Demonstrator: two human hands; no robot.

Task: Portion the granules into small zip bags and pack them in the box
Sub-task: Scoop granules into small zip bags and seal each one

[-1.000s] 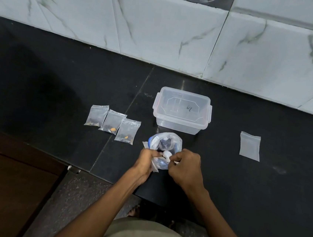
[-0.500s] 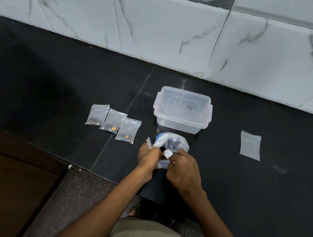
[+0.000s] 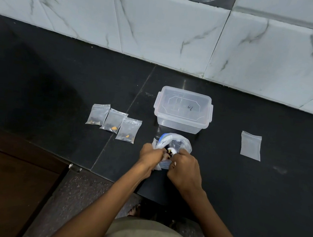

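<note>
Since a moment earlier I see the supply bag (image 3: 176, 142) tipped nearer, left hand (image 3: 150, 155) and right hand (image 3: 184, 168) both clamped on it beside the box (image 3: 182, 110), steadying its mouth to portion.

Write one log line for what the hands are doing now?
hands: left hand, right hand on supply bag | box: lidded

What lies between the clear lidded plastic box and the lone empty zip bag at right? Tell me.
Nothing: in the head view, only bare black countertop separates the clear lidded plastic box from the lone empty zip bag.
</note>
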